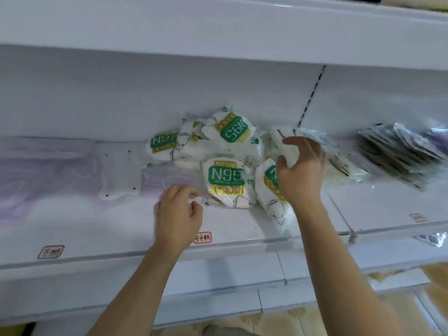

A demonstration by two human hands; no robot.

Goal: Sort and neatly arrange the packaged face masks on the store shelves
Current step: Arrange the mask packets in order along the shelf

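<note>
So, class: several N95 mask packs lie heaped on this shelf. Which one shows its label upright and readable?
The front-centre N95 pack, between the left hand and right hand. The packs behind show their labels upside down.

glossy plastic mask packets (224,177), smooth white shelf (242,229)

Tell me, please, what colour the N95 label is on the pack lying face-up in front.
Green with white lettering, above a yellow band, on the white N95 pack; the head view shows it.

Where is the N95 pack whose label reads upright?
In the head view, the upright N95 pack lies at the front of the N95 pile on the shelf, between the left hand and right hand.
</note>
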